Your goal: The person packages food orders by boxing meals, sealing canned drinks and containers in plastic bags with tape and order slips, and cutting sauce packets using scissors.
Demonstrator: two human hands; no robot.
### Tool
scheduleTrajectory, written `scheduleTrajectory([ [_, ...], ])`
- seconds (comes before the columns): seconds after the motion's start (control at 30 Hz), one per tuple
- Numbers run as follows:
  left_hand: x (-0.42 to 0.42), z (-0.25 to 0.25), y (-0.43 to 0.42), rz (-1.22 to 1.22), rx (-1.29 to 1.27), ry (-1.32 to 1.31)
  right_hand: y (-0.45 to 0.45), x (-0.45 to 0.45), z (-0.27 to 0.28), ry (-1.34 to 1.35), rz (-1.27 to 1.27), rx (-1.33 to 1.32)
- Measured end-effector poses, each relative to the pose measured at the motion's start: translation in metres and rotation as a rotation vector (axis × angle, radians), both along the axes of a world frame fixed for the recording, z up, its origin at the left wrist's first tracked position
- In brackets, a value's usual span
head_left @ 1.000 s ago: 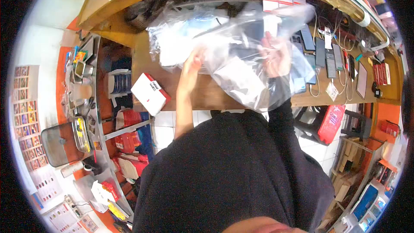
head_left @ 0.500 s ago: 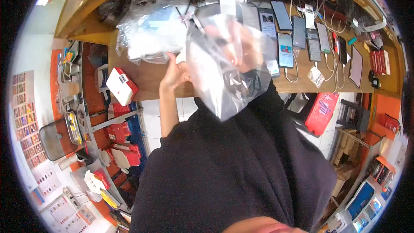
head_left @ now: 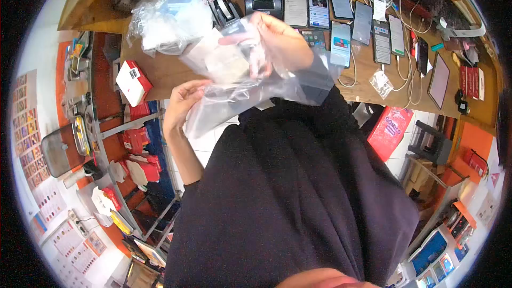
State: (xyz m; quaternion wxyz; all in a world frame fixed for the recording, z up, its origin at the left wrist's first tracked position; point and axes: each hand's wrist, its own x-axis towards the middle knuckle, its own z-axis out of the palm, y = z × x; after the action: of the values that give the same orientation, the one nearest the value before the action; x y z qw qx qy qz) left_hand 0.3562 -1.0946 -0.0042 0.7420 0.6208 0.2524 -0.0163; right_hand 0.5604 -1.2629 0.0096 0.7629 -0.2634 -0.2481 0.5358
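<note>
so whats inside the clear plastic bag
A pale shape shows through the clear plastic bag. Its creases and the right hand cover the rest, so I can't identify it.

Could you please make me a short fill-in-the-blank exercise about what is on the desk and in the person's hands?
1. The left hand and right hand hold a clear ____ bag.
2. The box near the left edge of the desk is white and ____.
3. The phones lie to the ____ of the printer.

Missing words: plastic; red; right.
</note>
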Motion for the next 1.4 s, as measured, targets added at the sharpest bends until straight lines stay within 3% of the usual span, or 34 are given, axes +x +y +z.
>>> scheduleTrajectory([
  [0.03,-0.002,0.000,-0.003,-0.020,0.080,0.054,-0.001,0.004,0.005,-0.004,0.032,0.059],
  [0.07,-0.024,-0.028,0.019,-0.140,-0.039,0.124,-0.001,0.005,0.003,-0.047,0.050,0.088],
  [0.17,-0.041,-0.029,-0.003,-0.155,-0.085,0.009,0.003,-0.003,-0.006,-0.141,0.130,0.122],
  [0.33,-0.075,-0.051,-0.024,-0.125,-0.695,-0.143,0.011,-0.040,-0.030,-0.200,0.241,0.038],
  [0.4,-0.092,-0.059,-0.028,0.062,-0.548,0.038,0.011,-0.046,-0.036,-0.233,0.229,-0.013],
  [0.47,-0.093,-0.046,-0.039,0.265,-0.434,0.157,0.015,-0.041,-0.062,-0.558,0.101,-0.078],
  [0.5,-0.095,-0.046,-0.039,0.248,-0.409,0.139,0.015,-0.038,-0.072,-0.722,0.034,-0.111],
  [0.63,-0.104,-0.053,-0.039,0.133,-0.346,0.128,0.004,-0.034,-0.099,-0.745,0.033,-0.122],
  [0.7,-0.101,-0.056,-0.038,-0.002,-0.350,0.201,-0.002,-0.039,-0.104,-0.832,-0.217,-0.155],
  [0.73,-0.094,-0.046,-0.042,-0.004,-0.201,0.281,-0.005,-0.040,-0.106,-0.875,-0.345,-0.172],
  [0.83,-0.101,-0.054,-0.038,0.415,-0.131,0.050,-0.029,-0.027,-0.103,-0.706,-0.678,-0.432],
  [0.9,-0.098,-0.041,-0.036,0.486,-0.059,0.016,-0.054,-0.031,-0.091,-0.637,-0.781,-0.717],
  [0.93,-0.085,-0.033,-0.044,0.581,0.040,0.026,-0.060,-0.041,-0.073,-0.745,-0.787,-0.733],
  [0.97,-0.069,-0.028,-0.058,0.676,0.140,0.038,-0.061,-0.055,-0.058,-0.716,-0.634,-0.609],
  [1.03,-0.051,-0.029,-0.071,0.612,0.082,0.032,-0.051,-0.087,-0.043,-0.745,-0.227,-0.546],
  [1.07,-0.034,-0.028,-0.085,0.616,0.058,0.028,-0.044,-0.096,-0.039,-0.903,-0.152,-0.497],
  [1.1,-0.023,-0.034,-0.095,0.622,-0.152,-0.051,-0.036,-0.101,-0.035,-0.971,-0.113,-0.509],
  [1.13,-0.011,-0.019,-0.105,0.413,-0.223,-0.022,-0.032,-0.102,-0.036,-1.019,-0.159,-0.522],
  [1.17,0.003,-0.019,-0.110,0.475,-0.352,0.035,-0.030,-0.100,-0.036,-1.066,-0.207,-0.535],
  [1.23,0.007,-0.012,-0.113,0.453,-0.350,0.145,-0.033,-0.088,-0.040,-1.241,-0.097,-0.408],
  [1.27,-0.002,-0.012,-0.109,0.410,-0.129,0.120,-0.039,-0.084,-0.042,-1.322,-0.031,-0.340],
  [1.33,-0.034,-0.018,-0.081,0.335,0.319,0.076,-0.051,-0.074,-0.048,-1.161,-0.433,-0.327],
  [1.37,-0.051,-0.022,-0.065,0.429,0.578,0.092,-0.063,-0.056,-0.034,-1.078,-0.262,-0.545],
  [1.4,-0.064,0.009,-0.062,0.478,0.502,0.088,-0.074,-0.041,-0.014,-1.167,-0.183,-0.524],
])
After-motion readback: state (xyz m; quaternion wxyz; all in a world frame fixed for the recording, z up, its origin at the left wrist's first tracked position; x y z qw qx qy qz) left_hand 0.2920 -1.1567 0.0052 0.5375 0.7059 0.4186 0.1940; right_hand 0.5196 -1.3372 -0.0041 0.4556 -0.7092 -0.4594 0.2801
